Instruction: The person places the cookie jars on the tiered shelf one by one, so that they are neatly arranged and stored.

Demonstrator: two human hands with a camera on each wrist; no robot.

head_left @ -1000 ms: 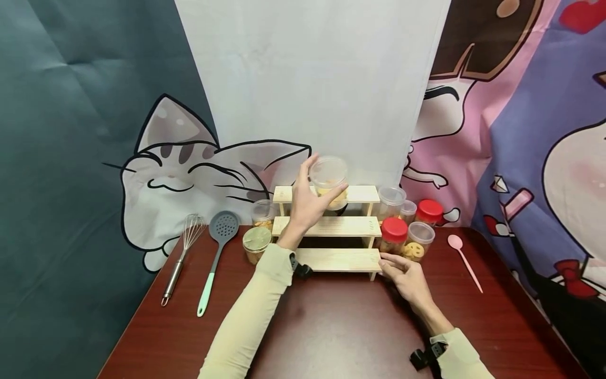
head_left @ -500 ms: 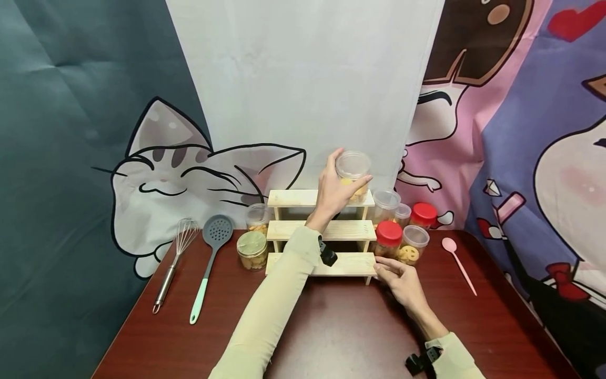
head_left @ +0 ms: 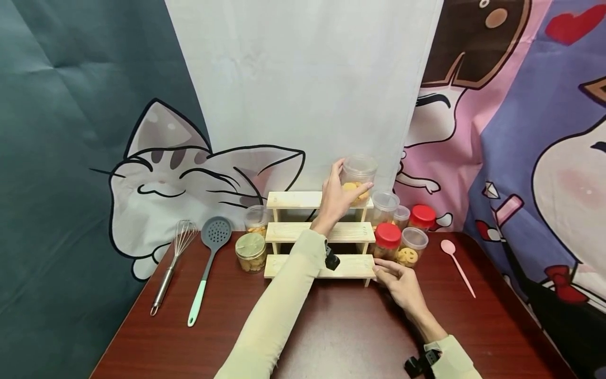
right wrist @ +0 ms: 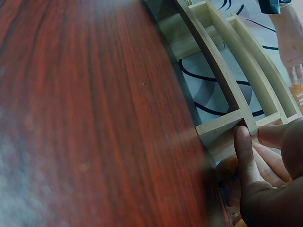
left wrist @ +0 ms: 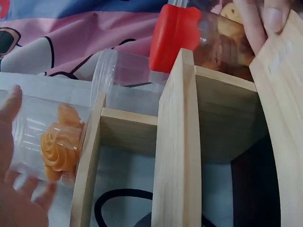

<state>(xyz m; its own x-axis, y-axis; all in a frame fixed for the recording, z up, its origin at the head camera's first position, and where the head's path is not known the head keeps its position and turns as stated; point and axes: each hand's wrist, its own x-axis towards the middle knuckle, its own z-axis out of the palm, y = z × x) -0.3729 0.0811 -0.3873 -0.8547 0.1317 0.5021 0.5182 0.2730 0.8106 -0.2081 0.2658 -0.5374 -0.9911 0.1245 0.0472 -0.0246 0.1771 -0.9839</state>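
Note:
A clear lidded jar of yellow cookies [head_left: 358,184] stands at the right end of the top tier of a three-tier wooden shelf [head_left: 291,199]. My left hand [head_left: 337,200] is spread around the jar. In the left wrist view, its straight, blurred fingers lie along the jar [left wrist: 61,142], thumb on the other side; whether they touch is hard to tell. My right hand [head_left: 402,287] pinches the right end of the lowest board. In the right wrist view, the thumb of that hand [right wrist: 270,175] lies on one side of the board, fingers on the other.
Right of the shelf are several jars, including red-lidded ones [head_left: 388,235] and one with smiley cookies [head_left: 412,247]. A pink spoon [head_left: 457,267] lies farther right. Left are two jars [head_left: 251,252], a slotted turner [head_left: 208,263] and a whisk [head_left: 174,266]. A printed cloth [head_left: 307,79] hangs behind.
My left hand has moved the jar rightward from above the middle of the top tier, then down onto its right end; its fingers have loosened. The right hand has stayed on the lowest board.

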